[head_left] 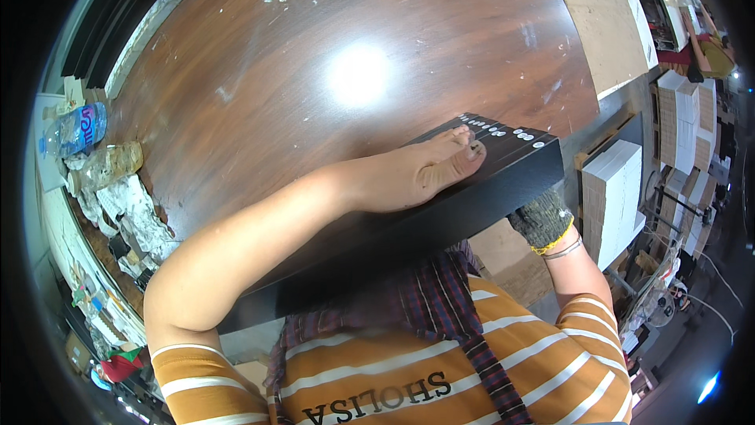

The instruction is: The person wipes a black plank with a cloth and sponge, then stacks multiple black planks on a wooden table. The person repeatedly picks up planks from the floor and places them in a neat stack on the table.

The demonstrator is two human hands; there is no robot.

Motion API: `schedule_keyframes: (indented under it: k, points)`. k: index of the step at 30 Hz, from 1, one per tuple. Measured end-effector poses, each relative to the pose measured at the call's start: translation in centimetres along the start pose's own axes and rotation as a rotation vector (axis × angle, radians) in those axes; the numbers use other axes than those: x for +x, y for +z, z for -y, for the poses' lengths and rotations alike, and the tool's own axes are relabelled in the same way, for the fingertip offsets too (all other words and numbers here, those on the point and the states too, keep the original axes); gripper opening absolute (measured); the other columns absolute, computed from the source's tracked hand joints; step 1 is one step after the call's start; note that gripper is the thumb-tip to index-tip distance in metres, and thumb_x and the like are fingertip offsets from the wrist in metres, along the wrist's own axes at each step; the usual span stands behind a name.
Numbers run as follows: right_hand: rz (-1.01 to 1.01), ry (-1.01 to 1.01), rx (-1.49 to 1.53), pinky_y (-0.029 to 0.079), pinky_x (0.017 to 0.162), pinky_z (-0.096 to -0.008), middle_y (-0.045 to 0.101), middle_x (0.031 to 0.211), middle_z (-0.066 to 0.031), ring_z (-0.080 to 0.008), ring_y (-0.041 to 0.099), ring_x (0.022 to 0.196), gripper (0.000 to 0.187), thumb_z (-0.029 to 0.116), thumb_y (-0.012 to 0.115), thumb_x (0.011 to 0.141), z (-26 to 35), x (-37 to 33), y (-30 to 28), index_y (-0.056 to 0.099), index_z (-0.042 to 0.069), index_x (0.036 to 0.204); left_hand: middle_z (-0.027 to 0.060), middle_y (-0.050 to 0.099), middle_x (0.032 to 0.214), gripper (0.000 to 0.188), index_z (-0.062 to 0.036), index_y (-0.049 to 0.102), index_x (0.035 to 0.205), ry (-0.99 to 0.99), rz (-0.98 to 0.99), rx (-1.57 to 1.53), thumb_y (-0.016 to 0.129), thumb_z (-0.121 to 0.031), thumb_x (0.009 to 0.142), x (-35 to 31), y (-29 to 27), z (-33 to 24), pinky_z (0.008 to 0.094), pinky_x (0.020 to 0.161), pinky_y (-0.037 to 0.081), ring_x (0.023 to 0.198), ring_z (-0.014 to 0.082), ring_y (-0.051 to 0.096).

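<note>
A stack of several long black boards (503, 177) lies slantwise along the table's near edge, against my body. Small white round marks show on the boards at its right end. My bare left hand (440, 169) reaches across the top of the stack, fingers together and curled over it, the thumb lying on top. My right hand (543, 219), in a dark knit glove with a yellow cuff, grips the stack from below near its right end. Its fingertips are hidden under the boards.
A brown wood-grain table (259, 95) with white scuffs spreads ahead. At its left edge are a plastic water bottle (82, 128), a jar (114, 164) and crumpled wrapping (138, 217). Stacked white panels (613, 189) stand on the right, and dark strips (118, 24) lie far left.
</note>
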State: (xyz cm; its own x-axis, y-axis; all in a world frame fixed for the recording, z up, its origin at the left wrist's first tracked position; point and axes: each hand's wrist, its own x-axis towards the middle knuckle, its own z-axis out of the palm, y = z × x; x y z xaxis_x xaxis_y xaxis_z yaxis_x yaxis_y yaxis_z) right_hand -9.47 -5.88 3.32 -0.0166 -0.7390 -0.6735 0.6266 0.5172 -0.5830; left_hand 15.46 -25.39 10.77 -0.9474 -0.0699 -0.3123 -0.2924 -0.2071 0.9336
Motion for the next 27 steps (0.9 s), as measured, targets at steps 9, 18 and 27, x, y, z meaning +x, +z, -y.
schedule_keyframes:
  k: [9,18,27]
  points:
    - [-0.002,-0.006,-0.116,0.048,0.079,-0.0448,0.066,0.101,-0.017,-0.0311,0.063,0.093,0.026,0.018,0.059,0.09,0.0,-0.6,-1.2,0.064,0.005,0.112,0.0288,0.022,0.157,0.094,0.0113,0.025,0.148,-0.004,0.014,0.01,0.022,-0.069,0.098,-0.3,-0.5,0.2,0.0362,0.121,0.015,0.149,0.0356,0.017]
    - [0.191,-0.019,-1.505,0.048,0.076,-0.0465,0.066,0.098,-0.0184,-0.0325,0.063,0.091,0.025,0.017,0.061,0.088,-1.8,2.9,-5.0,0.065,0.005,0.11,0.0147,0.062,0.13,0.062,0.001,0.05,0.14,-0.112,-1.046,0.238,0.056,-0.043,0.097,-26.2,-5.9,-1.6,0.0359,0.107,0.041,0.12,0.0233,0.06]
    - [0.259,-0.201,-1.563,0.045,0.063,-0.0359,0.062,0.076,-0.0116,-0.0229,0.058,0.069,0.009,0.009,0.061,0.091,-3.6,-2.4,9.7,0.064,0.0,0.092,0.0168,0.07,0.083,0.027,0.004,0.068,0.09,-0.916,-1.946,0.373,0.069,-0.023,0.087,-56.6,8.2,14.3,0.0353,0.075,0.051,0.08,0.0221,0.067]
